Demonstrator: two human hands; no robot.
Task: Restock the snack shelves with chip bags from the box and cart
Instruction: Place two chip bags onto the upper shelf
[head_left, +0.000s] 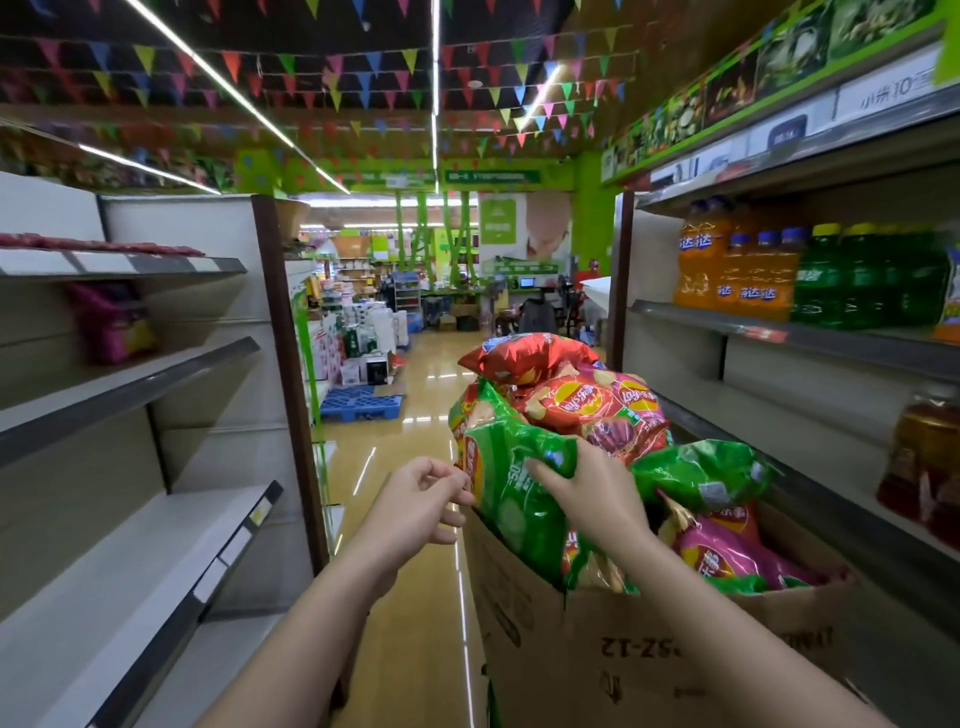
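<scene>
Pickup step: my right hand (582, 480) grips green chip bag (511, 486) above box (649, 654); left hand (423, 501) beside box, loosely curled, probably empty. Next I lift bag clear, toward shelves (130, 561) left of box.

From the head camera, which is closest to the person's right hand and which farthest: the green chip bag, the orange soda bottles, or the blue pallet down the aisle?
1. Green chip bag: held in the right hand, over the cardboard box.
2. Orange soda bottles: on the right-hand shelf, above.
3. Blue pallet: on the floor, far down the aisle, left.
</scene>
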